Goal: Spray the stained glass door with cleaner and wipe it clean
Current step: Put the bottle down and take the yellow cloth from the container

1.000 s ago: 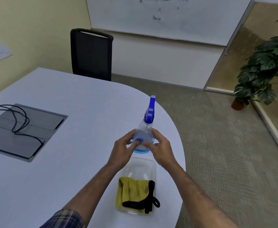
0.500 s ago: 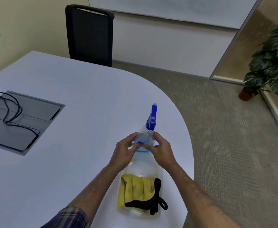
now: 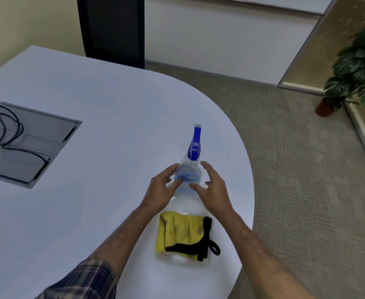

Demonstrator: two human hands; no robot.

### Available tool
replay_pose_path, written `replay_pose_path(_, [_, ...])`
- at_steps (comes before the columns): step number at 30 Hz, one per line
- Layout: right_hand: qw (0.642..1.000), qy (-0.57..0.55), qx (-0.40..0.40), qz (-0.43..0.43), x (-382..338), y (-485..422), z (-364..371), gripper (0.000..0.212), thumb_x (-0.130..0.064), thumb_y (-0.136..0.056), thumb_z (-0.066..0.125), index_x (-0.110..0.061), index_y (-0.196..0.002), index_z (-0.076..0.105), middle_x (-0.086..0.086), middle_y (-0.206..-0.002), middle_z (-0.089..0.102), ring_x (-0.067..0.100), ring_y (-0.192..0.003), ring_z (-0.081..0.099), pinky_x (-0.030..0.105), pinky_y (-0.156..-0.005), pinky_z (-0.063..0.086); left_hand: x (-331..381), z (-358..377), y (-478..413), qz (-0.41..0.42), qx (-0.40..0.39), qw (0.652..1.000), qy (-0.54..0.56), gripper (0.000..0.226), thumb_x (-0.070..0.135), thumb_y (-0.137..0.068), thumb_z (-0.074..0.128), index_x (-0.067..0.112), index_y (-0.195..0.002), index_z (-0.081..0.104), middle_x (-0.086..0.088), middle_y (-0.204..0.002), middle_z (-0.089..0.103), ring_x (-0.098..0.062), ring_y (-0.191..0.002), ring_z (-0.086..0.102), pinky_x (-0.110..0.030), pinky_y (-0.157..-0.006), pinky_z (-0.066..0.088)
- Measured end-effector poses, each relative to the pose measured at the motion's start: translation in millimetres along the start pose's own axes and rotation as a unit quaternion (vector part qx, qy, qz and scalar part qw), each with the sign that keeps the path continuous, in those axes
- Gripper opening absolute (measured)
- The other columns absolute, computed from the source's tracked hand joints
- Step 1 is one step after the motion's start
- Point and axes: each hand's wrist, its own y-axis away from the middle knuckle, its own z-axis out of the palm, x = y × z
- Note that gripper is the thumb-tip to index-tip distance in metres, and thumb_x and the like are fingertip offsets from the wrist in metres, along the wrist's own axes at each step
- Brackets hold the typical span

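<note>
A clear spray bottle (image 3: 190, 174) with a blue trigger head and blue liquid stands upright near the white table's right edge. My left hand (image 3: 161, 190) grips its left side with fingertips on the body. My right hand (image 3: 215, 190) is at its right side with fingers spread, the forefinger off the bottle and the thumb close to its base. Just in front of the bottle, a clear plastic container (image 3: 183, 261) holds a folded yellow cloth (image 3: 180, 231) with black trim.
The white table (image 3: 112, 126) curves to an edge at the right, with carpet beyond. A grey cable hatch (image 3: 32, 134) with black cables is at left. A black chair (image 3: 112, 29) stands behind. A glass panel (image 3: 339, 35) and potted plant (image 3: 358, 67) are far right.
The view has tilted down and closer. My right hand has loosened from the bottle and spread its fingers; the left hand stays on it. The bottle still stands in the same spot.
</note>
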Motion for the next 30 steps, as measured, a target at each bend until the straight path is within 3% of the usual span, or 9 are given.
replay_pose_path(3, [0.994, 0.035, 0.1, -0.017, -8.9, 47.5, -6.2, 0.039, -0.021, -0.098, 0.07, -0.019, -0.136, 0.062, -0.005, -0.129, 0.069, 0.009, -0.115, 0.064, 0.033, -0.097, 0.057, 0.5, -4.3, 21.7, 0.019, 0.081, 0.995, -0.045, 0.057, 0.028, -0.098, 0.07, 0.021, -0.151, 0.052, 0.005, -0.154, 0.055, -0.011, -0.139, 0.051, -0.036, -0.119, 0.044])
replay_pose_path(5, [0.995, 0.088, 0.037, -0.021, -12.6, 72.6, -7.7, 0.029, -0.024, -0.099, 0.068, -0.024, -0.128, 0.065, -0.009, -0.119, 0.071, 0.006, -0.103, 0.066, 0.033, -0.093, 0.057, -9.1, -4.1, 43.4, 0.061, 0.145, 0.983, -0.096, 0.045, 0.029, -0.099, 0.069, 0.021, -0.143, 0.059, 0.003, -0.153, 0.056, -0.013, -0.145, 0.048, -0.04, -0.12, 0.043])
replay_pose_path(7, [0.977, 0.196, -0.081, -0.033, -7.5, 82.8, -4.7, 0.036, -0.024, -0.101, 0.063, -0.024, -0.137, 0.059, -0.007, -0.134, 0.066, 0.011, -0.117, 0.062, 0.029, -0.102, 0.05, -26.4, 0.5, 65.0, 0.09, 0.144, 0.972, -0.161, 0.038, 0.033, -0.101, 0.064, 0.019, -0.136, 0.064, -0.004, -0.158, 0.05, -0.019, -0.153, 0.036, -0.044, -0.122, 0.037])
replay_pose_path(10, [0.913, 0.353, -0.198, -0.057, -7.1, 77.0, 4.6, 0.052, -0.017, -0.101, 0.055, -0.019, -0.151, 0.042, 0.005, -0.147, 0.054, 0.025, -0.134, 0.051, 0.036, -0.106, 0.045, -51.0, 8.7, 83.7, 0.099, 0.103, 0.959, -0.244, 0.048, 0.051, -0.099, 0.053, 0.021, -0.135, 0.065, -0.01, -0.167, 0.036, -0.027, -0.159, 0.023, -0.048, -0.122, 0.03])
replay_pose_path(13, [0.845, 0.471, -0.242, -0.069, -6.5, 72.8, 18.4, 0.062, -0.012, -0.094, 0.06, -0.01, -0.152, 0.036, 0.016, -0.141, 0.054, 0.034, -0.13, 0.051, 0.041, -0.109, 0.041, -63.0, 14.7, 89.7, 0.082, 0.085, 0.949, -0.293, 0.062, 0.065, -0.095, 0.046, 0.023, -0.136, 0.063, -0.013, -0.17, 0.03, -0.031, -0.161, 0.019, -0.051, -0.123, 0.025])
replay_pose_path(16, [0.81, 0.528, -0.246, -0.065, -0.7, 71.4, 27.3, 0.064, -0.017, -0.093, 0.063, -0.007, -0.15, 0.035, 0.019, -0.138, 0.058, 0.036, -0.127, 0.055, 0.044, -0.11, 0.04, -64.7, 18.3, 92.5, 0.055, 0.078, 0.95, -0.297, 0.071, 0.07, -0.092, 0.042, 0.019, -0.138, 0.061, -0.014, -0.17, 0.028, -0.032, -0.161, 0.016, -0.049, -0.125, 0.022])
replay_pose_path(23, [0.807, 0.545, -0.223, -0.043, 11.4, 70.8, 38.8, 0.068, -0.019, -0.09, 0.068, -0.003, -0.147, 0.036, 0.019, -0.136, 0.056, 0.035, -0.124, 0.055, 0.044, -0.106, 0.042, -66.7, 27.9, 99.7, 0.046, 0.076, 0.966, -0.244, 0.072, 0.061, -0.098, 0.032, 0.014, -0.15, 0.048, -0.009, -0.171, 0.028, -0.023, -0.162, 0.013, -0.045, -0.13, 0.021])
replay_pose_path(27, [0.816, 0.532, -0.221, -0.042, 7.3, 70.6, 37.3, 0.04, -0.02, -0.094, 0.064, -0.007, -0.13, 0.053, 0.017, -0.13, 0.059, 0.033, -0.119, 0.058, 0.041, -0.1, 0.045, -63.1, 30.9, 103.7, 0.029, 0.066, 0.977, -0.201, 0.079, 0.065, -0.095, 0.029, 0.014, -0.154, 0.042, -0.003, -0.172, 0.023, -0.012, -0.16, 0.007, -0.029, -0.126, 0.009])
replay_pose_path(30, [0.834, 0.507, -0.211, -0.045, 2.7, 72.8, 31.9, 0.027, -0.016, -0.097, 0.059, -0.007, -0.122, 0.06, 0.017, -0.126, 0.06, 0.032, -0.114, 0.06, 0.039, -0.093, 0.048, -60.2, 29.0, 105.2, 0.02, 0.058, 0.981, -0.186, 0.081, 0.067, -0.092, 0.029, 0.015, -0.154, 0.041, -0.002, -0.172, 0.022, -0.016, -0.161, 0.01, -0.03, -0.125, 0.011])
